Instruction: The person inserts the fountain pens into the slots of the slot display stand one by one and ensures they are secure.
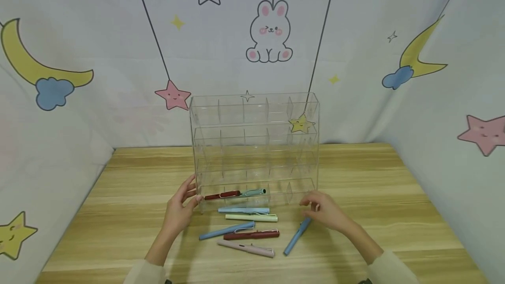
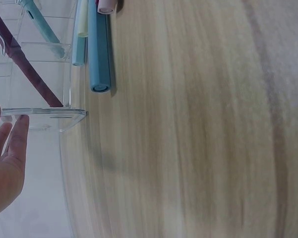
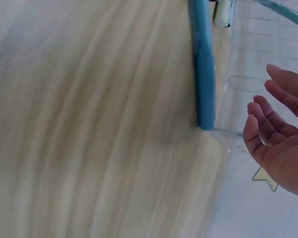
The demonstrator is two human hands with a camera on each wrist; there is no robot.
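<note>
A clear acrylic rack [image 1: 256,176] with several divided tiers stands upright on the table. My left hand [image 1: 180,207] touches its lower left side; in the left wrist view, the fingertips [image 2: 21,121] meet the outer face of the side panel. Inside the bottom tier lie a dark red pen [image 1: 222,195] and a teal pen [image 1: 253,193]. At the rack's lower right, my right hand [image 1: 324,210] hovers with loosely bent fingers and nothing in them, as the right wrist view shows. Just below that hand a blue pen [image 1: 296,236] lies slanted on the table.
In front of the rack lie a light blue pen [image 1: 243,210], a pale yellow pen [image 1: 251,218], another blue pen [image 1: 226,230], a second dark red pen [image 1: 252,235] and a pale pink pen [image 1: 245,247]. A printed white curtain [image 1: 221,56] hangs behind the wooden table [image 1: 375,196].
</note>
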